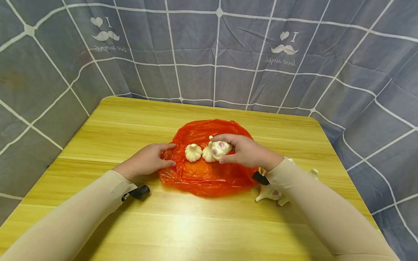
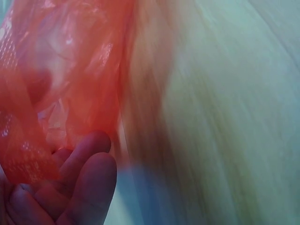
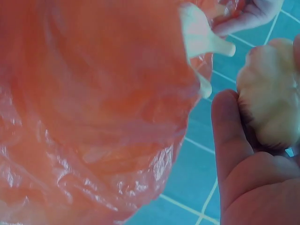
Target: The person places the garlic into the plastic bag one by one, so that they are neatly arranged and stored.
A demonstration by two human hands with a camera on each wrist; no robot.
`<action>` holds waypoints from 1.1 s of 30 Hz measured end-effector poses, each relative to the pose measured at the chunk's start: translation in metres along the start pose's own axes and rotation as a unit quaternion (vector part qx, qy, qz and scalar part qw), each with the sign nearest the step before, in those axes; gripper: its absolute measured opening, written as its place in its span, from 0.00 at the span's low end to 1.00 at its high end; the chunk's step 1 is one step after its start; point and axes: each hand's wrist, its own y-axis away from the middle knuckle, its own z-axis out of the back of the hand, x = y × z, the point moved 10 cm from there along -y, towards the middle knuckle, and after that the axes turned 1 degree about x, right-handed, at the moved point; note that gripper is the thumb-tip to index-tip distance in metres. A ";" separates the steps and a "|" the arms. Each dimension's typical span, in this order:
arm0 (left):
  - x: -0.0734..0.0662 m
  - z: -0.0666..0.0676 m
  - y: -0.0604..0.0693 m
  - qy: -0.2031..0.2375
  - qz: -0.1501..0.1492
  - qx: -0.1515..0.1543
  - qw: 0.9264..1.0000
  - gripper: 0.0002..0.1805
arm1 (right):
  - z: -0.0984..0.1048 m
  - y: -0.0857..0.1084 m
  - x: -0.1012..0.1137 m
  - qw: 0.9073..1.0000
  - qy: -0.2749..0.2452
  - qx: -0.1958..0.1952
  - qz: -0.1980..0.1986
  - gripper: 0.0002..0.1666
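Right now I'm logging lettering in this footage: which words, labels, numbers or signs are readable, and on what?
"I", with a heart and mustache, "love simple": mirrored, at left on the checked curtain.
"I", with a heart and mustache, "love simple": mirrored, at right on the curtain.
No readable text on the red plastic bag or garlic bulbs.

A red bag [image 1: 196, 183] lies spread on a wooden table [image 1: 163, 224] between a person's 2 hands. The left hand [image 1: 148, 160] holds the bag's edge nearest it. The right hand [image 1: 246, 151] grips 1 garlic bulb [image 1: 221, 149] over the bag. 2 more bulbs [image 1: 193, 153] sit between the hands. Other garlic [image 1: 269, 193] lies by the right sleeve [image 1: 303, 192], partly hidden. Beyond both hands hangs a grey curtain [image 1: 196, 47] with white lines.
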 end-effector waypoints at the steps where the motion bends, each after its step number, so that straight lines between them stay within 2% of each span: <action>1: 0.000 0.000 0.000 0.001 0.000 0.000 1.000 0.41 | -0.003 0.000 -0.001 1.000 0.006 0.007 -0.001 0.40; 4: 0.001 0.000 0.001 0.004 0.002 0.000 1.000 0.41 | -0.010 -0.001 -0.005 0.999 0.025 0.023 -0.006 0.39; 7: 0.001 0.000 0.002 0.007 0.003 0.002 1.000 0.41 | -0.012 -0.001 -0.012 0.999 0.043 0.021 -0.015 0.39; 11: 0.001 0.001 0.002 0.007 0.000 0.000 1.000 0.41 | -0.008 0.001 -0.023 0.998 0.055 0.004 -0.033 0.39; 16: 0.001 0.001 0.003 0.003 -0.002 -0.003 1.000 0.41 | -0.001 0.004 -0.035 0.997 0.046 -0.009 -0.060 0.40; 23: 0.002 0.001 0.003 0.000 0.001 0.000 1.000 0.41 | 0.000 0.003 -0.048 0.994 0.064 0.010 -0.087 0.39; 33: 0.002 0.000 0.001 -0.002 0.000 0.000 1.000 0.41 | -0.003 -0.004 -0.052 0.990 0.117 0.024 -0.078 0.40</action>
